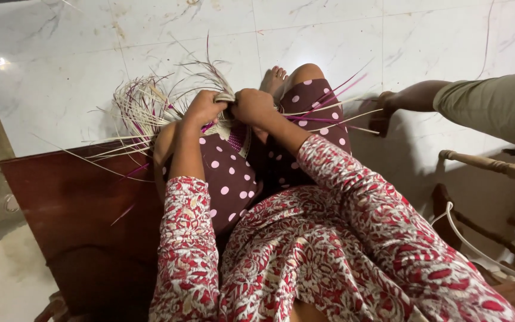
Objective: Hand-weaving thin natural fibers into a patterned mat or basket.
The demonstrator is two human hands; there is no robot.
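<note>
over the lap, left hand point(202, 109) and right hand point(251, 106) have fingers closed on a half-woven straw piece point(225, 116), loose strands point(141, 107) fanning left and right.

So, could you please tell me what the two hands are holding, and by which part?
Both the left hand and the right hand grip a partly woven piece of pale and purple straw strips at its woven edge, above the knees; loose ends fan outward.
</note>
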